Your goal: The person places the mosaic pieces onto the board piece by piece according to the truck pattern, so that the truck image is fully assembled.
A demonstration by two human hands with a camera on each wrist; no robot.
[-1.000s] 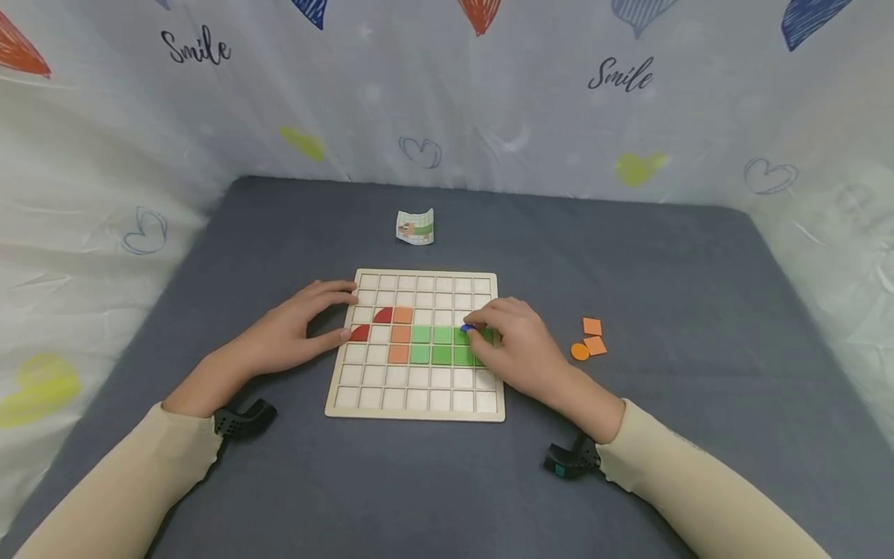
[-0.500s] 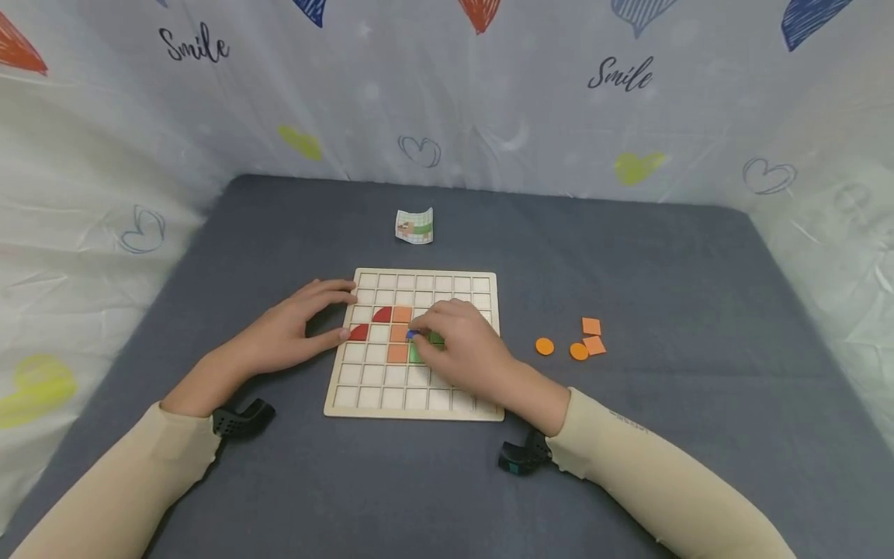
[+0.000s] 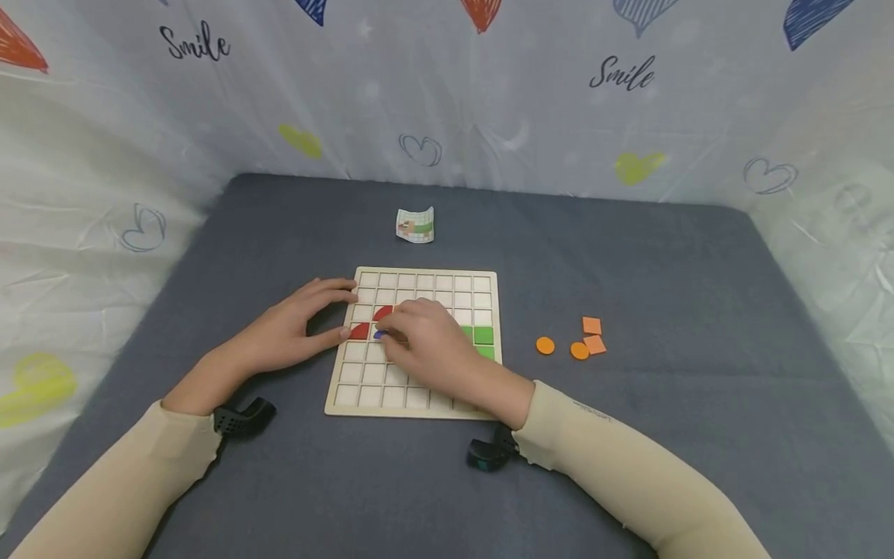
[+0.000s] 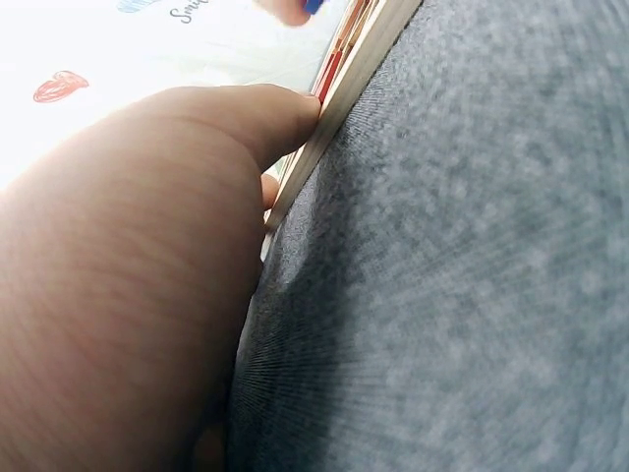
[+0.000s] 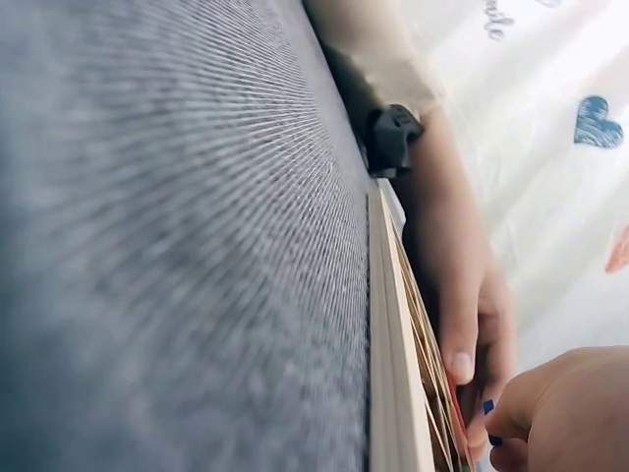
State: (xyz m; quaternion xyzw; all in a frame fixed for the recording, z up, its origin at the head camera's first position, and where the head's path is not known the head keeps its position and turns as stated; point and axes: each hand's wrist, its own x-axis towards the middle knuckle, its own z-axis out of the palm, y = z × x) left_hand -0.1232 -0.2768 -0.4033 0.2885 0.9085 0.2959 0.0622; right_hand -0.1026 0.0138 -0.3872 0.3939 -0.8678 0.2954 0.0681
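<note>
A wooden grid board (image 3: pixel 391 396) lies on the dark grey cloth. My left hand (image 3: pixel 289 330) rests at its left edge, fingers spread, thumb and fingertips touching the rim. Over the board's left half, my right hand (image 3: pixel 429 345) pinches a small blue piece (image 3: pixel 379 335) between thumb and fingers. The right wrist view also shows this blue piece (image 5: pixel 488 406) at the fingertips. Two red quarter-round tiles (image 3: pixel 359 331) sit in cells close by. Green square tiles (image 3: pixel 483 335) show at the right of the board; the tiles in the middle are hidden under my right hand.
Right of the board lie two orange discs (image 3: pixel 545 345) and two orange squares (image 3: pixel 591 325). A small curled picture card (image 3: pixel 415 225) lies beyond the board. Each wrist wears a black band (image 3: pixel 244 419). A printed white curtain (image 3: pixel 503 109) hangs around the table.
My right hand has moved left across the board with the blue piece, from the green tiles to beside the red ones, uncovering an orange disc. My left hand has stayed put.
</note>
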